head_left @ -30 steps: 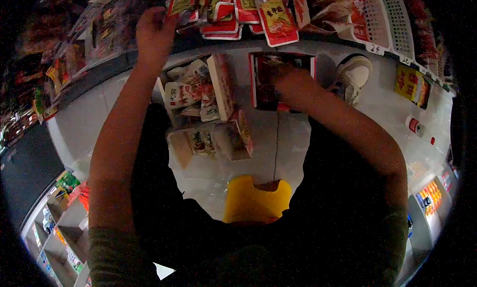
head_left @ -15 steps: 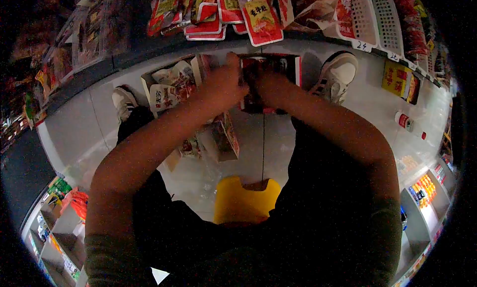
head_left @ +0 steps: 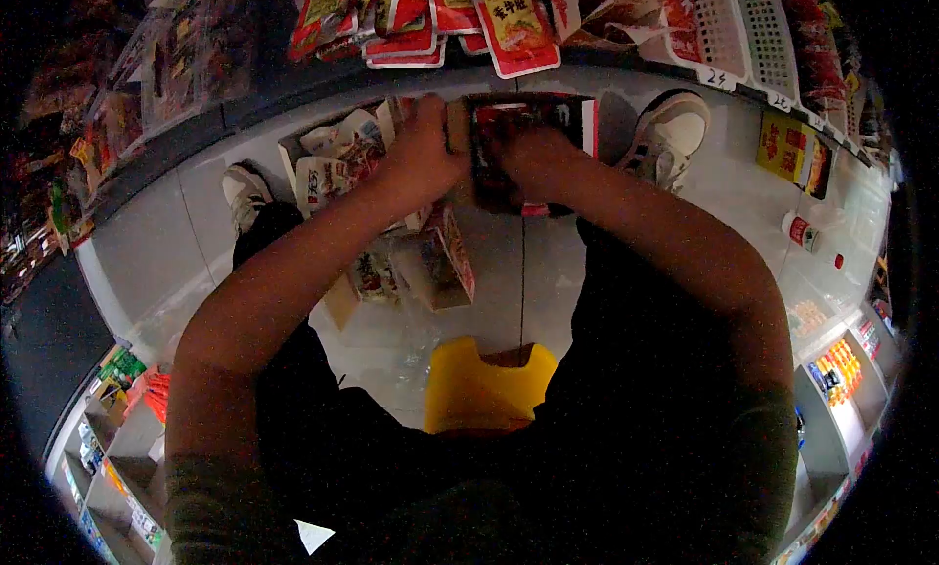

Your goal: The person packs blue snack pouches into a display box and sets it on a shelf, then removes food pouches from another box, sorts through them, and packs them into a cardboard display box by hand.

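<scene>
Carton (head_left: 387, 125) w/ pkts (head_left: 318, 180); R hand (head_left: 540, 160) over box (head_left: 589, 125).

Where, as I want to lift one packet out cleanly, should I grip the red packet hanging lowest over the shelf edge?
Probably pinch the red packet by its lower border, thumb on the printed face, fingers behind, coming from the front. It looks flat, and that end overlaps the dark shelf edge, while other packets crowd its left.
</scene>
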`<state>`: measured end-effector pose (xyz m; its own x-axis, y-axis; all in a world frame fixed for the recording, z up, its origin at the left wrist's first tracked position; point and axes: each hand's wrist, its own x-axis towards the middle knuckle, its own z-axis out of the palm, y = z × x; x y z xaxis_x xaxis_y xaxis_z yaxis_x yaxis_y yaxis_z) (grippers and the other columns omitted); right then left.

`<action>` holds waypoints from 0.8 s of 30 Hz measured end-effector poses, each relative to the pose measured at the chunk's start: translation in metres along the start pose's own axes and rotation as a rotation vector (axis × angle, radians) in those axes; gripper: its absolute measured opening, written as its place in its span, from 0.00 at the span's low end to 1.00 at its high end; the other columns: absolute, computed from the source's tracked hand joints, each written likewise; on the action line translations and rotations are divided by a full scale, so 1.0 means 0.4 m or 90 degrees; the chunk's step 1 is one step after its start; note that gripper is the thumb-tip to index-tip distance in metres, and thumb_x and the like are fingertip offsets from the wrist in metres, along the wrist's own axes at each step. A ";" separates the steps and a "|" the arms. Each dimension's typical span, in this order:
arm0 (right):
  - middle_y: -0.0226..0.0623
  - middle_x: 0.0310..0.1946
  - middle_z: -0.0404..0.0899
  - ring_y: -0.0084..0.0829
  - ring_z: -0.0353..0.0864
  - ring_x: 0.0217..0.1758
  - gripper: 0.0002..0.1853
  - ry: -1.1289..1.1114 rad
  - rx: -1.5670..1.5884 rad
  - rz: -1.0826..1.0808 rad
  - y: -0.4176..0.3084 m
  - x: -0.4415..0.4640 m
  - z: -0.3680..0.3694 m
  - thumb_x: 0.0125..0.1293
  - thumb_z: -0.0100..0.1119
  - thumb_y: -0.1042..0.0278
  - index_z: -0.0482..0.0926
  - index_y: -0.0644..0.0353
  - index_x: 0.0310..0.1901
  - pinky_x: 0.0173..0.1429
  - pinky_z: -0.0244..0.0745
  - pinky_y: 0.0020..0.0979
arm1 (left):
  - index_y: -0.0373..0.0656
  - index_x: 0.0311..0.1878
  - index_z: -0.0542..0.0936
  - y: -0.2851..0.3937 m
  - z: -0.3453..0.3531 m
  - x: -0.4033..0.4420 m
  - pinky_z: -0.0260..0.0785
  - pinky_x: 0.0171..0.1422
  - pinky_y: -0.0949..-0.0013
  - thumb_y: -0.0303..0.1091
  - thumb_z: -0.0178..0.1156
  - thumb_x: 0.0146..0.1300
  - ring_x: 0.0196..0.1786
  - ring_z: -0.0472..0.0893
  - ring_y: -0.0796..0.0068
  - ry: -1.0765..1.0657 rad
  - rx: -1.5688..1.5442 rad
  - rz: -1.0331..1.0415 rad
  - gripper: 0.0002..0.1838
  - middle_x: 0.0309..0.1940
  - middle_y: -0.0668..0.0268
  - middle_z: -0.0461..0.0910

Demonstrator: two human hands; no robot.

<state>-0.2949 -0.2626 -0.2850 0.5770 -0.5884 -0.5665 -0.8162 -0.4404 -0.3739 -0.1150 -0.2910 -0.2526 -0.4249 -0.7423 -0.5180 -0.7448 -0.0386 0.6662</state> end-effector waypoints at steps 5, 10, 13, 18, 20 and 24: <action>0.56 0.47 0.73 0.46 0.80 0.41 0.42 0.061 -0.034 0.014 -0.005 -0.013 -0.011 0.46 0.64 0.47 0.63 0.67 0.59 0.40 0.79 0.42 | 0.38 0.59 0.59 -0.028 0.012 0.001 0.67 0.58 0.59 0.29 0.60 0.51 0.54 0.74 0.54 0.031 -0.005 0.030 0.32 0.52 0.49 0.69; 0.53 0.42 0.76 0.46 0.80 0.41 0.42 -0.057 -0.069 0.021 0.012 0.004 0.012 0.48 0.62 0.47 0.62 0.68 0.58 0.41 0.79 0.41 | 0.32 0.50 0.58 -0.002 0.002 -0.001 0.67 0.53 0.51 0.28 0.60 0.48 0.49 0.73 0.38 0.006 -0.041 0.026 0.28 0.43 0.38 0.71; 0.52 0.43 0.76 0.47 0.79 0.44 0.44 0.066 -0.033 0.045 0.005 -0.008 -0.002 0.47 0.63 0.47 0.61 0.68 0.60 0.44 0.78 0.42 | 0.32 0.50 0.58 -0.001 -0.001 0.000 0.68 0.51 0.51 0.28 0.60 0.48 0.48 0.74 0.38 0.002 -0.008 0.024 0.28 0.41 0.38 0.72; 0.59 0.58 0.64 0.49 0.72 0.56 0.43 0.105 -0.046 -0.032 0.031 -0.015 0.013 0.49 0.64 0.64 0.54 0.67 0.65 0.56 0.72 0.43 | 0.33 0.51 0.57 0.004 -0.001 0.003 0.69 0.50 0.50 0.28 0.60 0.48 0.47 0.75 0.39 0.007 -0.018 0.012 0.29 0.40 0.39 0.73; 0.60 0.60 0.61 0.50 0.70 0.58 0.43 0.009 -0.071 0.022 0.022 -0.017 -0.006 0.49 0.63 0.67 0.53 0.65 0.66 0.58 0.70 0.44 | 0.33 0.52 0.57 -0.018 0.011 0.010 0.69 0.50 0.50 0.29 0.60 0.48 0.47 0.76 0.40 -0.006 -0.010 0.000 0.30 0.40 0.39 0.73; 0.60 0.63 0.56 0.54 0.66 0.61 0.46 -0.014 -0.088 0.055 0.019 -0.032 0.009 0.49 0.63 0.68 0.48 0.61 0.68 0.61 0.68 0.46 | 0.34 0.54 0.56 -0.026 0.019 0.011 0.69 0.48 0.49 0.29 0.61 0.48 0.45 0.76 0.39 0.016 -0.012 0.025 0.31 0.40 0.39 0.73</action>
<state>-0.3085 -0.2560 -0.2833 0.5025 -0.6138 -0.6089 -0.8501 -0.4792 -0.2186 -0.1130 -0.2886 -0.2657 -0.4402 -0.7601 -0.4780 -0.7179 -0.0219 0.6958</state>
